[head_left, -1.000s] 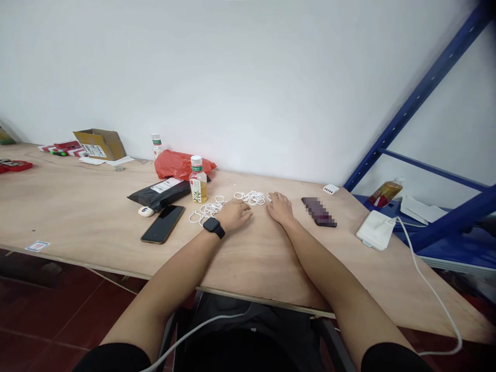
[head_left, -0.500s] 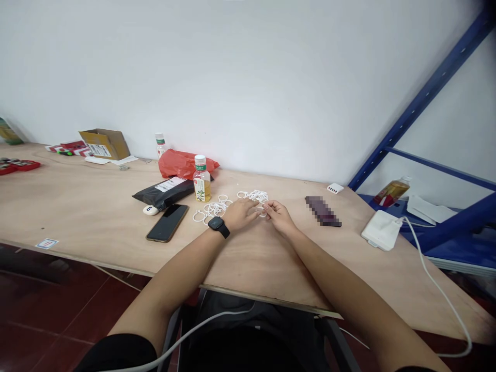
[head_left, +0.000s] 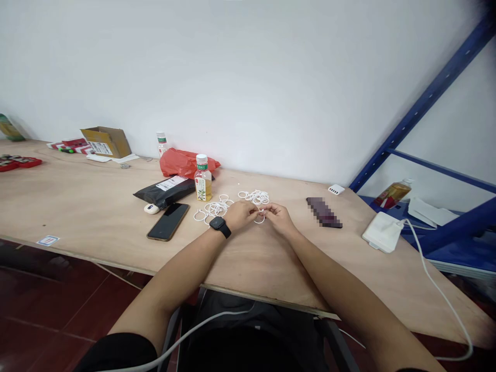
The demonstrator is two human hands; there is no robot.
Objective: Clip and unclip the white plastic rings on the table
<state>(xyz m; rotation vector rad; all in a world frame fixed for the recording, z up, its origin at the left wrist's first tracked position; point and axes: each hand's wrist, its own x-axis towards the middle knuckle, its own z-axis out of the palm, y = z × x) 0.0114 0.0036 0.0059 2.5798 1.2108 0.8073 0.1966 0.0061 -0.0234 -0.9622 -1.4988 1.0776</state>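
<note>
Between my two hands hangs a thin white curtain ring [head_left: 259,223], its lower arc showing below the fingertips. My left hand [head_left: 241,214], with a black watch on the wrist, pinches the ring's upper left. From the other side, the thumb and fingers of my right hand [head_left: 279,219] are closed on its upper right. Just beyond the hands lies a heap of white rings [head_left: 260,197]. A second group of rings [head_left: 217,208] is spread left of my left hand. The fingers partly hide the top of the held ring.
A phone [head_left: 168,222], a white earbud case [head_left: 151,208], a drink bottle [head_left: 203,181], a black parcel [head_left: 165,192] and a red bag [head_left: 180,162] are on the left. On the right lie a blurred dark object [head_left: 324,212] and a white charger [head_left: 382,232] with a cable.
My left hand's fingers have drawn in from spread to a pinch on the ring. The ring now hangs lower between both hands. The view has shifted slightly.
</note>
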